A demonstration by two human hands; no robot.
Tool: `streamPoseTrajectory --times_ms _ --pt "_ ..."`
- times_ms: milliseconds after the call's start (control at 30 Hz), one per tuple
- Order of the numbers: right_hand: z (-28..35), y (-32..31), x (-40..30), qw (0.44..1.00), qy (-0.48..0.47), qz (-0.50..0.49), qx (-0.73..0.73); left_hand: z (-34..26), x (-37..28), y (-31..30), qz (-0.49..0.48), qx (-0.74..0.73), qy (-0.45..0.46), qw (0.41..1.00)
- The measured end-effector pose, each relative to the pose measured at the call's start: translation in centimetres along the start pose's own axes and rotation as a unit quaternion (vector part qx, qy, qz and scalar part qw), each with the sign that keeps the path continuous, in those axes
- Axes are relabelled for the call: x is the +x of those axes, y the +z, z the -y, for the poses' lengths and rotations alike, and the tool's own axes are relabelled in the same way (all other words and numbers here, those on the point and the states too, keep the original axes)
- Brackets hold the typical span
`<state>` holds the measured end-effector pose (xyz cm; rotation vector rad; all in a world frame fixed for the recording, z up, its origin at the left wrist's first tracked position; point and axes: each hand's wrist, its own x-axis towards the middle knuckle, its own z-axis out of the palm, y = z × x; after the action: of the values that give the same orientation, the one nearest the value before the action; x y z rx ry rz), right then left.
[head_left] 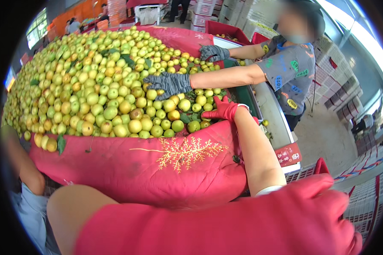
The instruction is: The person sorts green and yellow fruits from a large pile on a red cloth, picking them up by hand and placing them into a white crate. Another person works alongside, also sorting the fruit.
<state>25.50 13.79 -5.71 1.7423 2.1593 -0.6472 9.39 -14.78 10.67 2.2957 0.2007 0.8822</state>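
Observation:
A broad heap of small round green-yellow fruits [95,95] with some leaves lies before me, on and behind a padded red cloth [140,169] with a yellow branch print. My right hand [221,110], in a red glove, rests at the heap's right edge with thumb and fingers apart, touching fruits. My left hand [332,210], in a long red glove, crosses close below the camera towards the right, its fingers bent; whether it holds anything is hidden. A co-worker's gloved hand [170,84] lies on the fruits, the other grey glove [214,53] further back.
A co-worker [290,70] stands at the right beside a pale metal table edge [273,105] with a dark green tray [244,95]. Stacked white crates [335,79] stand behind. Another person's arm [32,172] is at the left. A red bin [226,32] stands beyond the heap.

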Motion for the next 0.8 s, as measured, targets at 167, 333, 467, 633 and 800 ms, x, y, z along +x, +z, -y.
streamPoseTrajectory --times_ms 167,333,467,633,800 --pt "2.9 0.0 0.6 0.999 -0.039 -0.018 -0.027 0.7 -3.9 -5.4 -0.225 0.058 -0.163 0.959" --pt "0.1 0.3 0.6 1.0 0.0 -0.004 -0.03 15.4 -8.9 -10.5 -0.059 0.305 -0.334 0.89" --pt "-1.4 -0.3 0.1 0.999 -0.041 -0.009 0.012 18.2 -12.7 -12.1 0.104 0.301 -0.42 0.85" --pt "-6.0 0.3 2.3 0.987 0.019 -0.116 0.11 18.5 -12.6 -10.9 0.098 0.306 -0.444 0.836" --pt "-2.7 0.6 3.3 0.932 -0.168 -0.321 0.005 18.8 -12.1 -10.5 0.135 0.333 -0.451 0.817"
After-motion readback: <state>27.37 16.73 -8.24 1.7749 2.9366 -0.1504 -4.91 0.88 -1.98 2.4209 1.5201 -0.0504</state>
